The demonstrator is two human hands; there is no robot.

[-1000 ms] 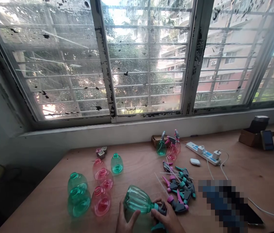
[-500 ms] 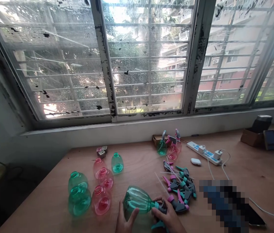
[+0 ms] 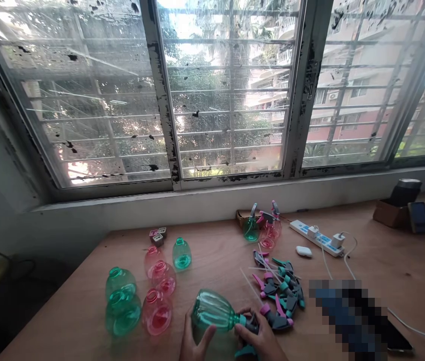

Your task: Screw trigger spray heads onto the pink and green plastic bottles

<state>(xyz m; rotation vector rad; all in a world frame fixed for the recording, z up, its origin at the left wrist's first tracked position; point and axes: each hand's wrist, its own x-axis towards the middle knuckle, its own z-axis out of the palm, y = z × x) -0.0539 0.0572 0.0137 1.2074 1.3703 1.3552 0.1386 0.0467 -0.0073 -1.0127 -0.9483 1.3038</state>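
Observation:
A green translucent bottle (image 3: 212, 311) lies tilted on its side near the table's front edge. My left hand (image 3: 194, 342) cups its body from below. My right hand (image 3: 260, 341) grips the grey and teal spray head (image 3: 250, 326) seated at the bottle's neck. Just right of my right hand lies a pile of loose spray heads (image 3: 280, 289), pink, teal and grey, with thin white tubes.
Several open green and pink bottles (image 3: 141, 296) stand at the left of the wooden table (image 3: 220, 250). Two bottles with spray heads (image 3: 262, 225) stand near the window sill. A power strip (image 3: 315, 236), a small box (image 3: 392, 212) and a blurred dark patch (image 3: 351, 313) lie on the right.

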